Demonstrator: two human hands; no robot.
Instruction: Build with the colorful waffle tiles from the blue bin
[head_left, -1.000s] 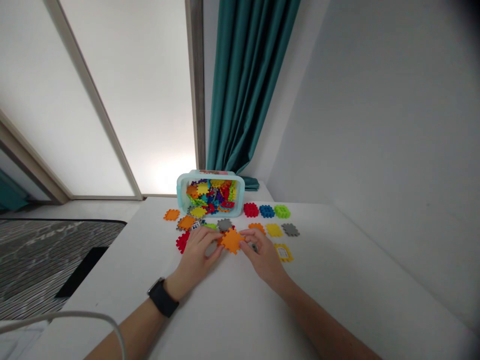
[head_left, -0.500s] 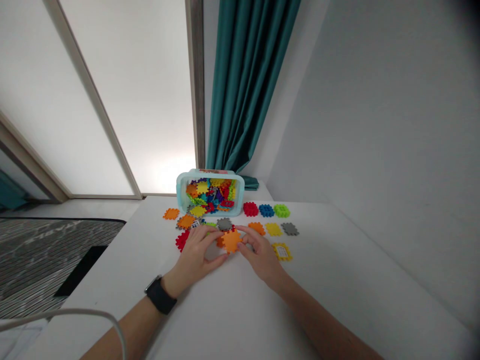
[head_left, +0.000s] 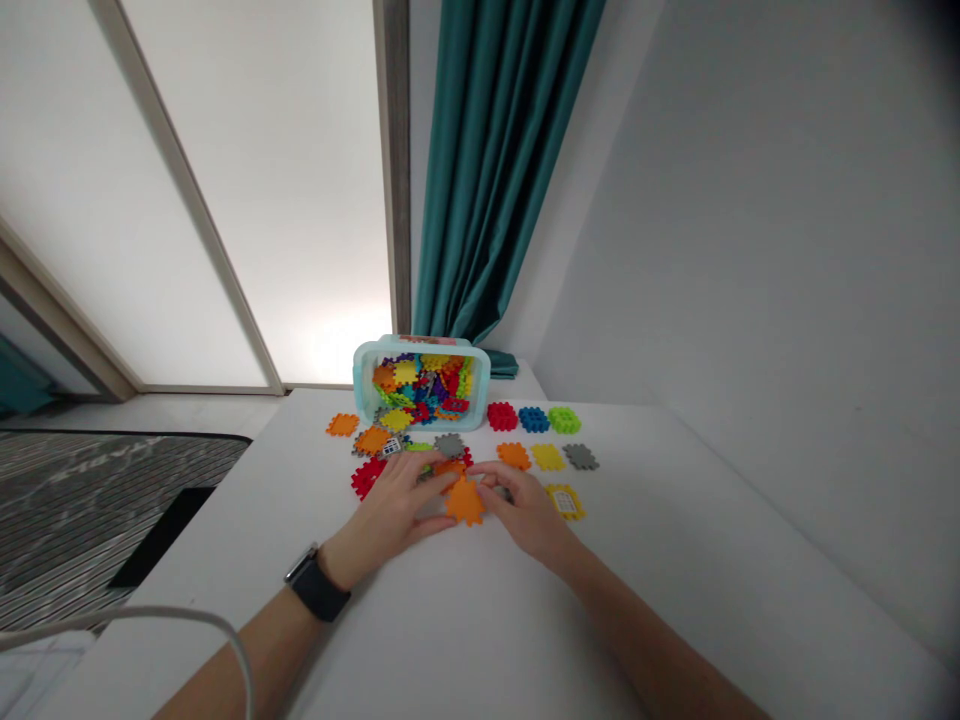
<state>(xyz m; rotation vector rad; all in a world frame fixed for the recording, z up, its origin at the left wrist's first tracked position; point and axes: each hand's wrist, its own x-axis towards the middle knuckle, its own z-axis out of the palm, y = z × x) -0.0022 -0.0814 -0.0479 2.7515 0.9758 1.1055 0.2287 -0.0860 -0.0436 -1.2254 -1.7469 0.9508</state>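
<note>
Both my hands meet over an orange toothed plastic tile [head_left: 465, 501] on the white table [head_left: 465, 620]. My left hand [head_left: 394, 508], with a dark watch on its wrist, pinches the tile's left edge. My right hand [head_left: 525, 508] pinches its right edge. A second orange piece [head_left: 451, 467] shows just behind the fingers. A red tile [head_left: 366, 477] lies left of my left hand, and a yellow frame piece [head_left: 566, 500] lies right of my right hand.
A pale blue tub [head_left: 421, 385] lies on its side at the table's back, full of coloured tiles. Red [head_left: 502, 416], blue [head_left: 533, 419] and green [head_left: 564, 420] stacks stand beside it, with orange [head_left: 514, 455], yellow [head_left: 548, 457] and grey [head_left: 580, 457] tiles in front. A teal curtain [head_left: 495, 170] hangs behind.
The orange tile between my fingers has come slightly nearer and lower on the table. Both hands stayed around it.
</note>
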